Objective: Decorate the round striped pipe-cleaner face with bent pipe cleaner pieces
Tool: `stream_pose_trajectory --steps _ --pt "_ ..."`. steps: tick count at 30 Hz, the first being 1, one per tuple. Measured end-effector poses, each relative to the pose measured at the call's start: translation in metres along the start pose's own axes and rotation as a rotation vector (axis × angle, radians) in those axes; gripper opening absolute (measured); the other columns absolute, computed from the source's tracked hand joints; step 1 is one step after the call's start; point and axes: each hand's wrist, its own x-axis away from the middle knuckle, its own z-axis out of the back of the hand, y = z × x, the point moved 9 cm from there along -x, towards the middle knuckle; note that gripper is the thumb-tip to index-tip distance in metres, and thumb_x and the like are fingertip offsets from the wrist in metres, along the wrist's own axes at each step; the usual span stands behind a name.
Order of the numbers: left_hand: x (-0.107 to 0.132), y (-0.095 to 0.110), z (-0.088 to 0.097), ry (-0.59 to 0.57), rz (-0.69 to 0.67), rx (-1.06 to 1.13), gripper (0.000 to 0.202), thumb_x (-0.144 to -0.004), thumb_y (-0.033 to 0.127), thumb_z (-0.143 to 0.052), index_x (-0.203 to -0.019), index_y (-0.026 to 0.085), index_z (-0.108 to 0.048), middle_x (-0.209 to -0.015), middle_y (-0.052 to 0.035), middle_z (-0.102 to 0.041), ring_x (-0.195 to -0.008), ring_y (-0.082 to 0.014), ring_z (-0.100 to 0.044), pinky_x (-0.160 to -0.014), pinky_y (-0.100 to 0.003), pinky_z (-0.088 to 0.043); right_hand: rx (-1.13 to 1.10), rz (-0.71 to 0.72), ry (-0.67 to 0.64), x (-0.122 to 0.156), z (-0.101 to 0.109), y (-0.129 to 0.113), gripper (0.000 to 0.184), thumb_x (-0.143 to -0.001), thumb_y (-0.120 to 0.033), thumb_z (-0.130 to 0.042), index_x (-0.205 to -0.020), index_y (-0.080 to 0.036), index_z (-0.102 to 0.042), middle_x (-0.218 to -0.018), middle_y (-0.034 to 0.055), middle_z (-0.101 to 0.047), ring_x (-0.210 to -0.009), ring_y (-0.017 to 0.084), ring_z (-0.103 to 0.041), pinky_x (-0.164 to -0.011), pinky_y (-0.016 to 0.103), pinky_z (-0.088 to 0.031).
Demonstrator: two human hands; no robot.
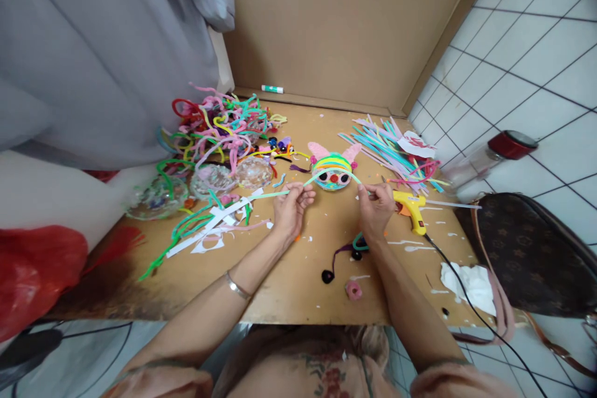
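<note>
Left hand (292, 206) and right hand (375, 208) pinch an arched, pale-green stem (332, 170); left of them, bowls (255, 186) hold seemingly clear beads (252, 169).

"Where's room on the surface (289, 289)?"
"Near middle, left of the black ball (328, 276)."
"And farther on?"
"The green strip (332, 170), stretched across, bars the middle."
"Far left?"
"Heaped pipe cleaners (228, 143)."
"Right?"
"The glue gun (413, 212) and its cord (466, 298), then the bag (536, 255)."
</note>
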Motion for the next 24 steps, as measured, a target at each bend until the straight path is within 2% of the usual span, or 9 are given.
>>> stream_pose_trajectory --steps 3,6,9,11,15,17,19,22,24 --pt "0.002 0.001 -0.002 -0.021 0.001 0.013 0.023 -0.063 0.023 -0.069 -0.078 0.016 -0.054 -0.064 0.0009 -0.069 -0.054 -0.0091 -0.064 -0.052 -0.018 -0.048 -0.125 -0.070 0.029 -0.004 0.002 0.008 0.016 -0.075 -0.034 -0.067 -0.069 -0.020 -0.063 -0.069 -0.0016 -0.054 -0.070 0.015 -0.050 -0.069 0.031 -0.044" --pt "0.006 0.000 -0.009 -0.089 0.025 0.013 0.024 -0.059 0.025 -0.070 -0.074 0.017 -0.052 -0.058 0.0026 -0.065 -0.047 -0.0083 -0.059 -0.046 -0.017 -0.043 -0.448 -0.234 0.030 -0.013 0.005 0.025 0.015 -0.070 -0.033 -0.068 -0.067 -0.021 -0.059 -0.075 -0.0002 -0.061 -0.078 0.016 -0.058 -0.078 0.034 -0.048" --pt "0.013 -0.007 -0.018 -0.191 0.097 -0.017 0.027 -0.057 0.028 -0.072 -0.071 0.016 -0.053 -0.055 0.0026 -0.064 -0.044 -0.0078 -0.055 -0.043 -0.017 -0.041 -0.790 -0.426 -0.103 -0.021 -0.002 0.038 0.016 -0.068 -0.032 -0.067 -0.065 -0.023 -0.055 -0.077 0.0014 -0.068 -0.081 0.019 -0.065 -0.080 0.037 -0.052" --pt "0.018 -0.012 -0.024 -0.243 0.139 -0.047 0.028 -0.057 0.029 -0.075 -0.072 0.016 -0.054 -0.056 0.0021 -0.065 -0.043 -0.0076 -0.055 -0.043 -0.017 -0.040 -0.920 -0.506 -0.158 -0.025 -0.002 0.041 0.016 -0.069 -0.034 -0.069 -0.066 -0.023 -0.059 -0.076 0.0013 -0.070 -0.082 0.019 -0.067 -0.082 0.039 -0.053" --pt "0.016 -0.016 -0.021 -0.222 0.148 -0.064 0.035 -0.060 0.035 -0.081 -0.072 0.017 -0.054 -0.060 0.0018 -0.066 -0.045 -0.0068 -0.055 -0.043 -0.016 -0.040 -0.990 -0.519 -0.225 -0.031 0.001 0.043 0.020 -0.077 -0.043 -0.069 -0.072 -0.025 -0.061 -0.070 -0.0029 -0.066 -0.073 0.016 -0.065 -0.079 0.038 -0.055" --pt "0.014 -0.019 -0.018 -0.211 0.149 -0.128 0.039 -0.062 0.044 -0.081 -0.067 0.016 -0.055 -0.056 0.0012 -0.064 -0.041 -0.0065 -0.053 -0.040 -0.016 -0.038 -0.949 -0.486 -0.257 -0.033 0.001 0.041 0.026 -0.079 -0.046 -0.069 -0.069 -0.025 -0.057 -0.062 -0.0051 -0.058 -0.058 0.013 -0.057 -0.068 0.035 -0.053" --pt "0.014 -0.029 -0.019 -0.286 0.194 -0.262 0.047 -0.066 0.058 -0.076 -0.060 0.016 -0.057 -0.047 -0.0001 -0.059 -0.034 -0.0068 -0.047 -0.035 -0.018 -0.032 -0.898 -0.468 -0.296 -0.034 0.001 0.038 0.030 -0.079 -0.048 -0.069 -0.069 -0.025 -0.053 -0.053 -0.0082 -0.045 -0.043 0.009 -0.039 -0.056 0.030 -0.046" --pt "0.025 -0.048 -0.026 -0.471 0.299 -0.450 0.062 -0.069 0.076 -0.061 -0.050 0.017 -0.058 -0.036 -0.0023 -0.052 -0.027 -0.0070 -0.038 -0.030 -0.019 -0.022 -0.835 -0.449 -0.394 -0.034 0.000 0.028 0.025 -0.082 -0.047 -0.065 -0.074 -0.026 -0.053 -0.048 -0.0127 -0.024 -0.035 0.006 -0.011 -0.044 0.028 -0.030" --pt "0.025 -0.046 -0.026 -0.456 0.273 -0.469 0.067 -0.070 0.080 -0.056 -0.047 0.017 -0.057 -0.034 -0.0020 -0.049 -0.026 -0.0064 -0.035 -0.030 -0.019 -0.018 -0.812 -0.444 -0.447 -0.033 0.002 0.021 0.023 -0.083 -0.046 -0.063 -0.077 -0.027 -0.051 -0.047 -0.0145 -0.015 -0.033 0.006 -0.002 -0.040 0.028 -0.021"
